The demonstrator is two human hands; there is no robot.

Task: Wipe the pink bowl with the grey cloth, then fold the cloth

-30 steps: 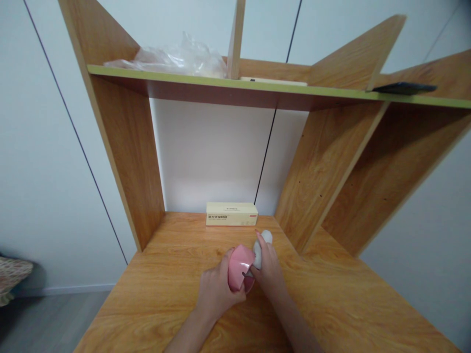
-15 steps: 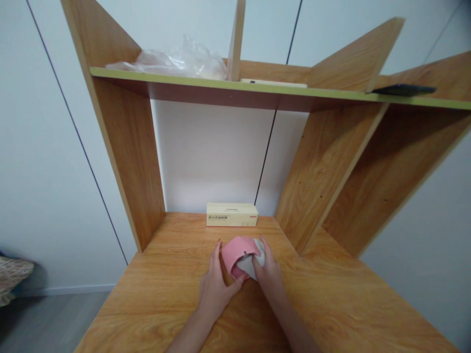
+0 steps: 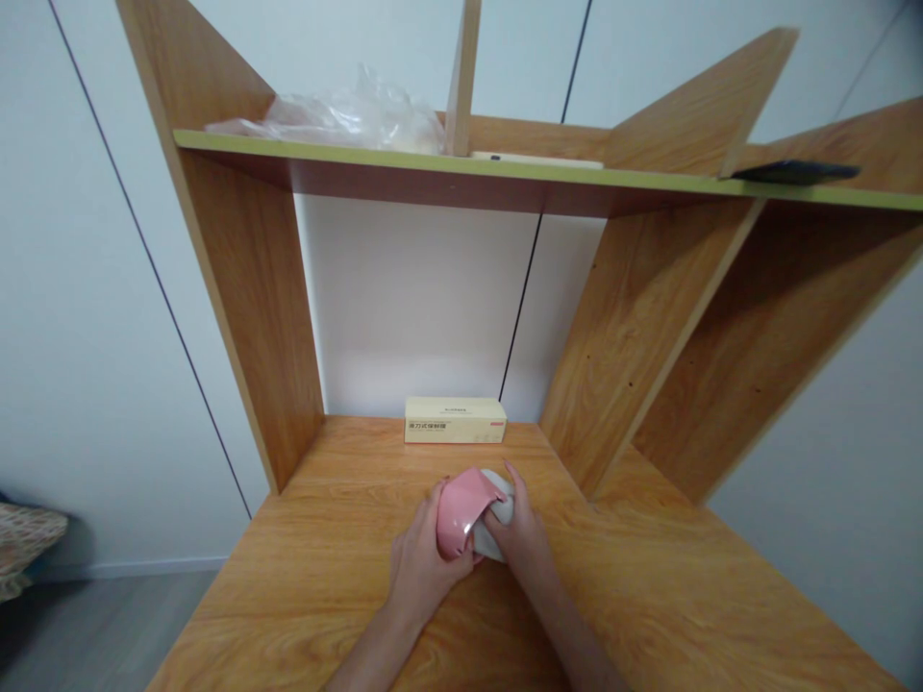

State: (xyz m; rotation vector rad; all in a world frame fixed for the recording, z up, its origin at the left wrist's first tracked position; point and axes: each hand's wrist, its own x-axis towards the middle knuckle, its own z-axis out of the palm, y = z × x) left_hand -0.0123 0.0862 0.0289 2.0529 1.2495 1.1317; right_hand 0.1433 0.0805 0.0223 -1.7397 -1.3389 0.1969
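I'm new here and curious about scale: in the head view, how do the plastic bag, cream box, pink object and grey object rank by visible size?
1. Plastic bag
2. Cream box and pink object: too alike to rank; the pink one is nearer the camera.
3. Grey object: least showing, partly hidden.

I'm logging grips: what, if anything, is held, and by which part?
The left hand grips the pink piece by its left side; the right hand holds the grey piece by its right side.
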